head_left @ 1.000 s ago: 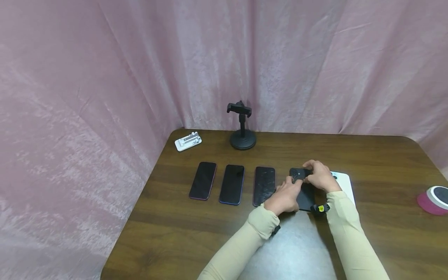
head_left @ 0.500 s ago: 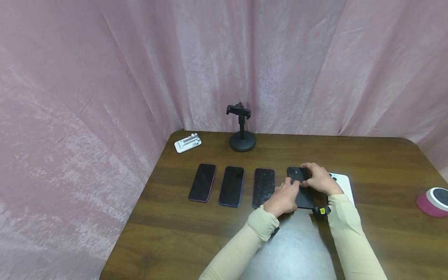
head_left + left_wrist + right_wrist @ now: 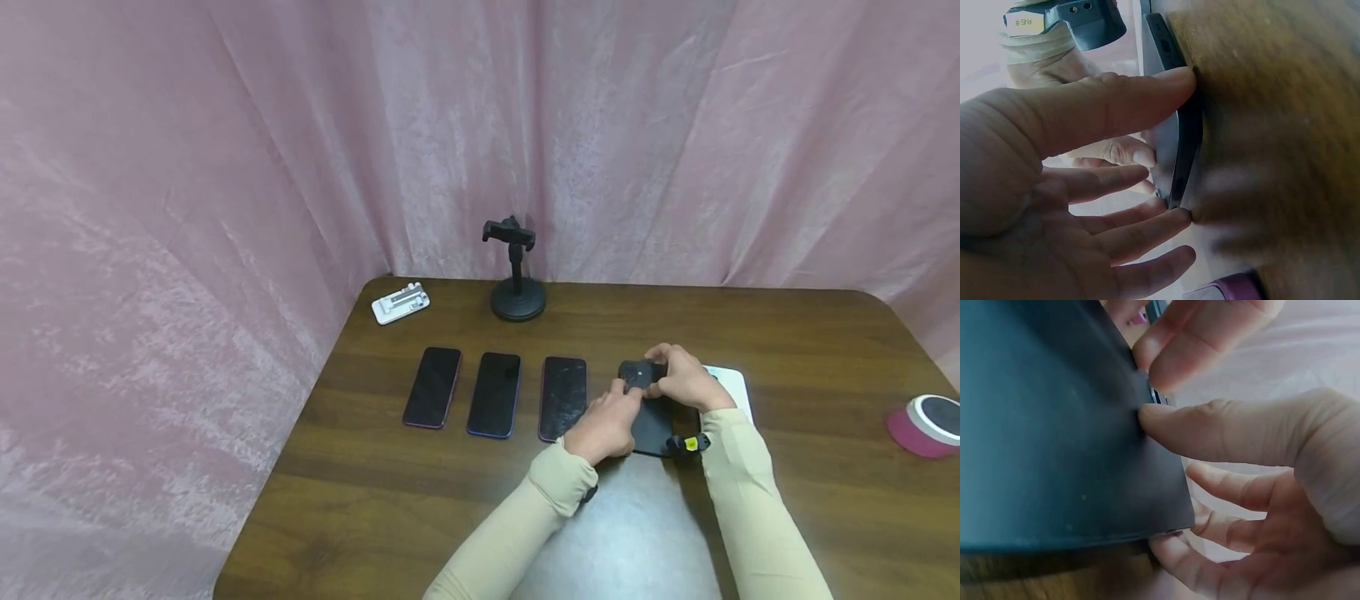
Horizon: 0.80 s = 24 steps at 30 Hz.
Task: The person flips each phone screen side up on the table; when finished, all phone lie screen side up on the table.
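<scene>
A black phone-shaped piece point(image 3: 651, 429), with a camera block at its far end, lies between both hands at right of centre. My left hand point(image 3: 606, 423) grips its left side; in the left wrist view the thumb and fingertips meet the dark edge point(image 3: 1190, 128), which looks angled. From the right, my right hand point(image 3: 688, 383) pinches the far end. The right wrist view shows its thumb on the dark flat face point(image 3: 1072, 456) and a finger beneath the corner. Whether this is a phone, a case or both, I cannot tell.
Left of the hands lie three dark-screened phones point(image 3: 432, 387) point(image 3: 494, 394) point(image 3: 563, 398). A white phone point(image 3: 731, 385) is partly behind the right wrist. Farther back stand a black phone stand point(image 3: 518, 300) and a white folded holder point(image 3: 401, 303). A pink-and-white round object point(image 3: 926, 427) sits far right.
The far end of the black piece shifted slightly toward the left, then back, with the right hand following. The left hand stays nearly in place. The whole view has moved slightly.
</scene>
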### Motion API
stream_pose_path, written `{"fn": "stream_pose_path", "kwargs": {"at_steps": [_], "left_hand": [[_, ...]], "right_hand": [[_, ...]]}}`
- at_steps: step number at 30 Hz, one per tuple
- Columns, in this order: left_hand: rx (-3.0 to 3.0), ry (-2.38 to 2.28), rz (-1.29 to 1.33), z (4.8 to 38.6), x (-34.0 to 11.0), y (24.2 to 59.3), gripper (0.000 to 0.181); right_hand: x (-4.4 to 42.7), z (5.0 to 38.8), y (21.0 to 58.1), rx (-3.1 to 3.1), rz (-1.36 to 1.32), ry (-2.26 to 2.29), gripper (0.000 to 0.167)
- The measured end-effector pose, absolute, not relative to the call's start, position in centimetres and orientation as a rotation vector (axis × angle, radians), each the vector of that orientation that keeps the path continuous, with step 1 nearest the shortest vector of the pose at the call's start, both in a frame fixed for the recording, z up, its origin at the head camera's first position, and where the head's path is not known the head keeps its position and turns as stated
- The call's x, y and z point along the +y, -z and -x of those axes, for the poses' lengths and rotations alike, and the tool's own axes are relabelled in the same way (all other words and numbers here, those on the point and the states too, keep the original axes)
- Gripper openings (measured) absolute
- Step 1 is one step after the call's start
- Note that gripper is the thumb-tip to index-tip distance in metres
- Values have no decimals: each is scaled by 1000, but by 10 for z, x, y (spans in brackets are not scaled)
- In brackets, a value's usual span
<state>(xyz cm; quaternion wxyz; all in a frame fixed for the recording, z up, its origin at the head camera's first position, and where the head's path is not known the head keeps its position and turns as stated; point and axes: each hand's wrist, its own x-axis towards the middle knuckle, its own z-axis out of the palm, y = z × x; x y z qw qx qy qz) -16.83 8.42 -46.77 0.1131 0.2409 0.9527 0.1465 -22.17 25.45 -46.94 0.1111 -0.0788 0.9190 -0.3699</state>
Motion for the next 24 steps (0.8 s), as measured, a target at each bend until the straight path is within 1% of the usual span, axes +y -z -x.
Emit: {"fn": "stream_pose_path", "kwargs": {"at_steps": [8,14,24], "left_hand": [[2705,-396,-724,167,87,467,71],[2666,-457,-728,169,83,468,77],[2584,-639,-713,172,75,466,89]], "right_hand": [[261,220,467,2660,174,1125,74],[266,212,458,2648,242,1218,69],[265,202,443,2599,337,1341,66]]}}
